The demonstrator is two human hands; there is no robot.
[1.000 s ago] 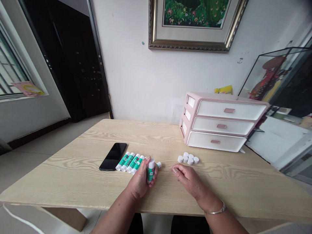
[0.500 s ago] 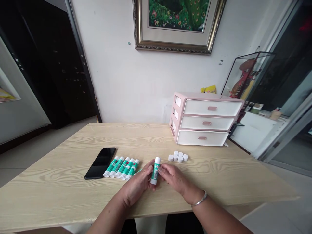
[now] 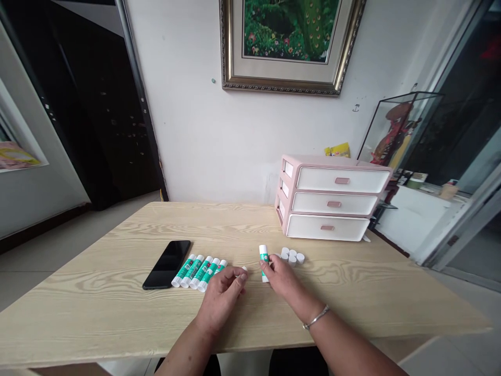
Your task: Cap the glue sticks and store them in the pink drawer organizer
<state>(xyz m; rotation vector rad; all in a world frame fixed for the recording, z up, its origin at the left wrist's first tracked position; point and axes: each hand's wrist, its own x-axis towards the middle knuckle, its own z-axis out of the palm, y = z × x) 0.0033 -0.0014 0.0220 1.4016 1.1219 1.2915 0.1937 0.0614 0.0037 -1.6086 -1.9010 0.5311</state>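
Note:
My right hand (image 3: 276, 271) holds a green-and-white glue stick (image 3: 264, 257) nearly upright, thumb and fingers closed on its lower half. To its left, my left hand (image 3: 225, 292) has its fingers curled, with a small white piece (image 3: 245, 269) showing at the fingertips. Most of that piece is hidden, so I cannot tell whether it is a cap or a stick's end. Several green-and-white glue sticks (image 3: 196, 271) lie side by side left of this hand, which partly covers the nearest. Just beyond my right hand stand several white caps (image 3: 293, 256) in a cluster.
A black phone (image 3: 167, 264) lies left of the glue sticks on the wooden table (image 3: 117, 318). At the back right stands a pink-and-white drawer unit (image 3: 332, 202) with a yellow packet (image 3: 337, 150) on top. A framed picture (image 3: 282, 86) hangs on the wall.
My hands have moved apart. The glue stick that was between both is now in my right hand alone, farther right and nearer the caps. My left hand has turned, its fingers curling.

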